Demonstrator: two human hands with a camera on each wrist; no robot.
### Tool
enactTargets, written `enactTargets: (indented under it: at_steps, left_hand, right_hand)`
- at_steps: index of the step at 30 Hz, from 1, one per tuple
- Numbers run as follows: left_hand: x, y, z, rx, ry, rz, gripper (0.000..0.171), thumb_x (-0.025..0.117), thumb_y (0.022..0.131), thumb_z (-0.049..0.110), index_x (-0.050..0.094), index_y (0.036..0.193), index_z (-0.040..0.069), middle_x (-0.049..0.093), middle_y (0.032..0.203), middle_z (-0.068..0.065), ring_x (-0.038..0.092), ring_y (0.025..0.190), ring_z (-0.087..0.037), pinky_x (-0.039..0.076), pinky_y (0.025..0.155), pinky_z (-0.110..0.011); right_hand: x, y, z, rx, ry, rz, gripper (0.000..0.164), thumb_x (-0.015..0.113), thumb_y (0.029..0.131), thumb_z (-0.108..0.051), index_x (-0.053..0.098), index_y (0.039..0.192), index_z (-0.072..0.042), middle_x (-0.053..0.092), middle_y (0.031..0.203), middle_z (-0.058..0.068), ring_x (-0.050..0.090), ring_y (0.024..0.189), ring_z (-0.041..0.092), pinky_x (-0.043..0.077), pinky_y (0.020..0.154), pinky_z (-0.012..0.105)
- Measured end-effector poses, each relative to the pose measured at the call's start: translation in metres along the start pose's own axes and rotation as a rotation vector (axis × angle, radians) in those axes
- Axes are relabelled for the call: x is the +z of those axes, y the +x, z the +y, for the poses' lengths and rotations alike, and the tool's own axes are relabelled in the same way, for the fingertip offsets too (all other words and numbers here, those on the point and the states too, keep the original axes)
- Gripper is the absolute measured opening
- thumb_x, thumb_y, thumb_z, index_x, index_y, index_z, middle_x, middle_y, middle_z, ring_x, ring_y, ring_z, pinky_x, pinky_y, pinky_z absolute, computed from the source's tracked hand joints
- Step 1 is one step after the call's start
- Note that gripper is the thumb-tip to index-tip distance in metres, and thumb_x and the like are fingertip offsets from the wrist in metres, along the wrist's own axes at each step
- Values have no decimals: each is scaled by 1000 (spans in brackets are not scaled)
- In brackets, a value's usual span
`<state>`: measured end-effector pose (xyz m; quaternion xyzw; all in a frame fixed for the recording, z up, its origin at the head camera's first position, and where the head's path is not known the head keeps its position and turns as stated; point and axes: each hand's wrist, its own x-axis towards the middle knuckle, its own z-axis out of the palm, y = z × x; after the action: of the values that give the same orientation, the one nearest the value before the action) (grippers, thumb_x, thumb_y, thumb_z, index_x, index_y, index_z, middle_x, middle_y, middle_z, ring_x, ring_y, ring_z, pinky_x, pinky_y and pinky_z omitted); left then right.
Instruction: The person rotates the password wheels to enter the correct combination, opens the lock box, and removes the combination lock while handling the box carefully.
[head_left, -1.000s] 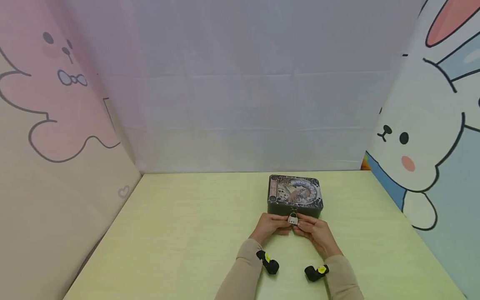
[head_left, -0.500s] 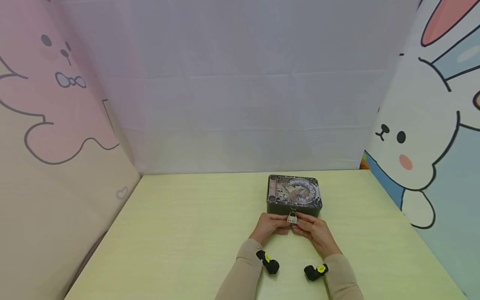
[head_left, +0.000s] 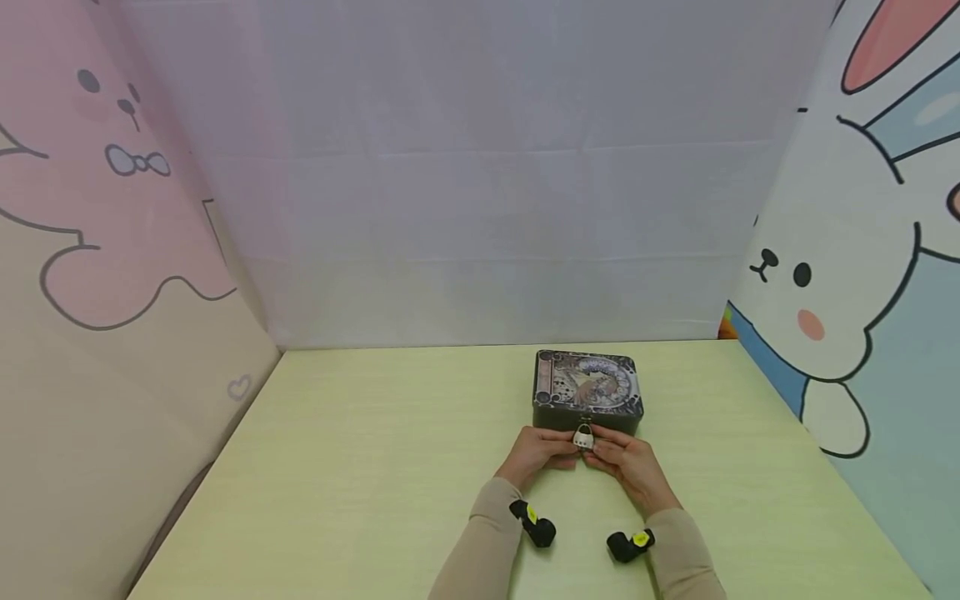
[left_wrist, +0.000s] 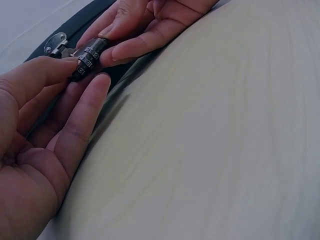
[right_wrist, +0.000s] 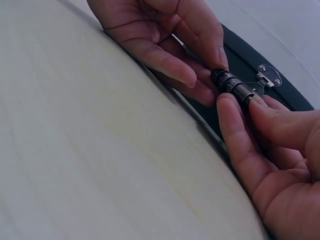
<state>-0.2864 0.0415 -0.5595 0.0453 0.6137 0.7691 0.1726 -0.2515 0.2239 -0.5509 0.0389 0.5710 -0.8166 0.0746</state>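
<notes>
A dark tin box [head_left: 587,385] with a printed lid sits on the table, its lid down. From the metal hasp [right_wrist: 269,76] on its front hangs a small combination padlock [head_left: 582,439]. Numbered dials [left_wrist: 88,58] show along the padlock's underside. My left hand [head_left: 538,454] pinches one end of the padlock between thumb and fingers. At the other end, my right hand [head_left: 628,467] grips it the same way. Both hands are close to the box's front face. The fingers partly cover the padlock body in both wrist views.
The pale yellow table [head_left: 360,467] spreads to the left and right of the box. A white cloth wall [head_left: 480,242] stands behind it. Side panels with cartoon animals [head_left: 817,317] flank the table. Black wrist cameras [head_left: 542,532] are strapped at both sleeves.
The head view has shifted very slightly. Both hands stay at the padlock, and the box has not visibly moved on the table.
</notes>
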Motion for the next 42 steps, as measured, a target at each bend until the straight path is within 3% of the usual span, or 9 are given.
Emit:
enactTargets:
  at_steps: [7,22,42]
  left_hand:
    - [-1,1,0,-1,-2,-13,26,68,85,-14,69,111,-12,70,103,-25,73,80,-23,64,73,-36]
    - [-4,-1,3,-26,-5,-51,25,68,87,-12,68,112,-13,70,105,-27,73,85,-28,64,74,-38]
    - [-5,4,3,-35,-13,-56,25,67,86,-14,67,111,-15,69,106,-26,73,87,-29,64,74,-38]
  right_hand:
    - [1,0,0,1,2,20,38,48,97,16,51,134,14,70,101,3,70,88,14,61,84,29]
    - [2,0,0,19,-16,18,39,49,95,18,50,134,16,70,97,7,70,86,15,61,82,30]
    - [-1,4,1,-10,-17,-10,35,49,94,19,59,127,10,72,93,8,71,83,15,62,79,29]
